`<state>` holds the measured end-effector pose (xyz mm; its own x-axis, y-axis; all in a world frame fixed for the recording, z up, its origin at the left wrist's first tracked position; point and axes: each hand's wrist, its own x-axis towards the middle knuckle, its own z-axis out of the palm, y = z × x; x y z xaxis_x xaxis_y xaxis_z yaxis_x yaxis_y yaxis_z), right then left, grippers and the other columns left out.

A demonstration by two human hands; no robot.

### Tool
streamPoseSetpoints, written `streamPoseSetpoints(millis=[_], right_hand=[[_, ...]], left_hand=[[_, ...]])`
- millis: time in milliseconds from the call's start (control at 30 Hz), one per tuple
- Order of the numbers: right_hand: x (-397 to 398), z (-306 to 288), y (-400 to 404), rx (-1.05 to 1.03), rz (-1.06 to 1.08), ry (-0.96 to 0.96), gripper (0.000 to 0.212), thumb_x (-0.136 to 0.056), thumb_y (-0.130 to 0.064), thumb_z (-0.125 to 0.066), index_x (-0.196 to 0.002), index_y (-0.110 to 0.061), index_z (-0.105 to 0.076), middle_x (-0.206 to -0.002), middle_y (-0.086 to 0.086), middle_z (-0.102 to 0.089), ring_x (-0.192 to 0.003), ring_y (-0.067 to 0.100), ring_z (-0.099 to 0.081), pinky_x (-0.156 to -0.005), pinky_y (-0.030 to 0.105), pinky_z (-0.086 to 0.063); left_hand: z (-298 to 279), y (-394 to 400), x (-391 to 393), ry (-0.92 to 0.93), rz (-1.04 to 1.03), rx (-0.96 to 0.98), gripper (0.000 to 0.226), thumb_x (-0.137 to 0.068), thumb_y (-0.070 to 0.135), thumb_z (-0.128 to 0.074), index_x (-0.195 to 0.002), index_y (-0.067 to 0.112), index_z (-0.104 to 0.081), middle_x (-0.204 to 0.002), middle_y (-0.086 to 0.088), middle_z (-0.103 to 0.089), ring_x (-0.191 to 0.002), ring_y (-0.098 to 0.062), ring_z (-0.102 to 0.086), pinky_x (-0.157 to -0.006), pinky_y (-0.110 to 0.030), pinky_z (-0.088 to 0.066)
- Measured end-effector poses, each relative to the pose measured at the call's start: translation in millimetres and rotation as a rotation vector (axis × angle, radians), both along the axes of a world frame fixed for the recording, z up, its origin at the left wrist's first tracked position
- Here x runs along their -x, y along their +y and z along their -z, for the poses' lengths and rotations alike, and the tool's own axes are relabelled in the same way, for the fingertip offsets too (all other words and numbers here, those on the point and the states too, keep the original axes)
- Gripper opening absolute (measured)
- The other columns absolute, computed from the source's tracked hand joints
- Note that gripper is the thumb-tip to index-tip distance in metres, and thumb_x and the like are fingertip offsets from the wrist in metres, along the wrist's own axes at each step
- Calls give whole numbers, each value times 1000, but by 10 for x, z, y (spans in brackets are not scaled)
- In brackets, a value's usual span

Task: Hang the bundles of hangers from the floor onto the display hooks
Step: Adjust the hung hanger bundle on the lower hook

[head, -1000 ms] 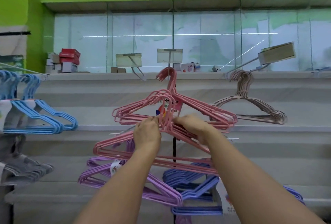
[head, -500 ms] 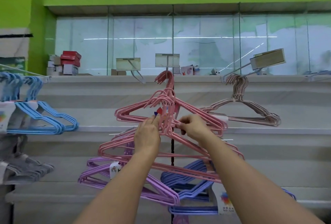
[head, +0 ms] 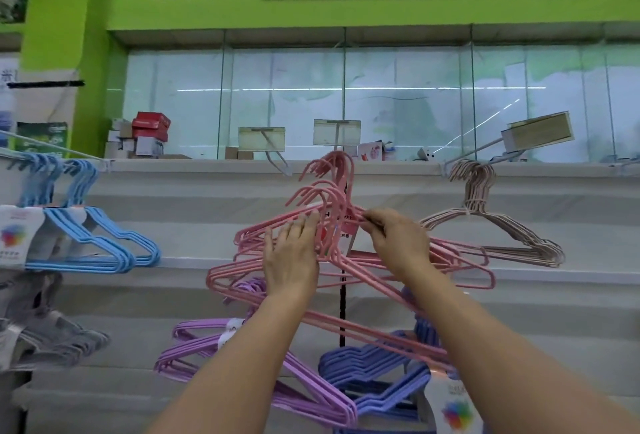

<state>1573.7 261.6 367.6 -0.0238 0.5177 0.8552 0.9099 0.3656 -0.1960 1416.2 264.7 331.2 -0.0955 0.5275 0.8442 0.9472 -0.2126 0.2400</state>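
A bundle of pink hangers (head: 349,281) is held up in front of the white display wall, tilted down to the right. My left hand (head: 292,257) lies against its neck with fingers nearly straight. My right hand (head: 398,243) pinches the wires just right of the neck. The bundle's hook tops (head: 318,192) sit just below a second pink bundle (head: 337,165) that hangs from a display hook under a price tag holder (head: 336,132). Whether the held bundle touches that hook is unclear.
Beige hangers (head: 485,225) hang at the right below a tilted tag holder (head: 536,132). Blue hangers (head: 93,243) hang at left, grey ones (head: 52,336) below them. Purple hangers (head: 242,364) and violet-blue hangers (head: 374,374) hang under my arms. Boxes (head: 145,135) stand on the ledge.
Both hands have raised the pink bundle toward the hook. My left hand's fingers have straightened against the neck, and the view has tilted upward.
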Motion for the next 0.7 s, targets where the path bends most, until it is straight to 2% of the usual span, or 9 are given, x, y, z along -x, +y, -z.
streamPoseSetpoints(millis=[33, 100, 133, 233, 300, 467, 533, 633, 700], right_hand=[[11, 10, 3, 16, -14, -13, 27, -99, -35, -46, -118, -30, -64, -110, -5, -67, -97, 21, -61, -70, 29, -42], [34, 39, 23, 28, -33, -30, 25, -98, -32, -47, -115, -29, -65, -110, -5, -67, -98, 21, -60, -70, 30, -43], [44, 51, 26, 24, -36, -39, 23, -98, -31, -47, -113, -28, -65, -109, -5, -67, -97, 21, -60, -71, 31, -44], [62, 47, 22, 35, -72, -112, 24, -98, -23, -45, -112, -26, -65, -110, -3, -66, -97, 25, -59, -71, 34, -46], [72, 21, 5, 101, -81, -206, 28, -97, -16, -42, -113, -24, -64, -109, 2, -66, -97, 28, -58, -70, 35, -43], [56, 25, 43, 128, -45, -327, 28, -99, -21, -42, -118, -32, -59, -110, 0, -65, -94, 25, -60, -74, 38, -50], [81, 2, 35, 54, 56, -319, 29, -99, -18, -41, -117, -30, -60, -105, 2, -66, -90, 25, -61, -74, 36, -50], [144, -79, 13, -75, 204, -222, 25, -101, -24, -39, -113, -25, -61, -101, 2, -66, -92, 24, -59, -73, 31, -36], [169, -140, 35, -75, 259, -173, 24, -101, -23, -39, -108, -25, -62, -101, 0, -66, -89, 21, -55, -72, 29, -30]], left_hand=[[-8, 18, -11, 3, 9, -5, 65, -93, 1, -39, -149, 30, -21, -151, 4, -35, -138, -15, -33, -119, -40, -11], [-16, 36, -39, 3, 32, -32, 52, -98, 9, -37, -145, 29, -31, -143, 3, -45, -128, -17, -43, -111, -34, -28], [-14, 31, -61, 4, 40, -42, 50, -99, 12, -37, -146, 29, -30, -140, 3, -47, -124, -18, -45, -105, -32, -33], [-12, 25, -125, 6, 57, -29, 65, -99, 10, -37, -152, 30, -6, -131, -3, -52, -114, -22, -51, -92, -33, -42], [-19, 16, -149, 3, 54, 3, 74, -97, 6, -39, -152, 31, 5, -122, -7, -56, -104, -23, -54, -82, -33, -44], [-29, -56, -126, 41, 102, -3, 77, -95, 3, -37, -150, 36, 6, -123, -7, -56, -96, -23, -57, -68, -31, -37], [-26, -73, -129, 81, 124, -13, 80, -93, -2, -36, -150, 37, 5, -133, -5, -52, -103, -22, -57, -71, -32, -42], [-72, -76, -110, 37, 130, -23, 75, -93, -4, -35, -152, 31, -6, -155, 4, -28, -131, -19, -42, -95, -34, -44], [-128, -37, -55, -14, 127, -26, 64, -95, 1, -37, -150, 29, -20, -154, 6, -29, -133, -17, -39, -95, -34, -44]])
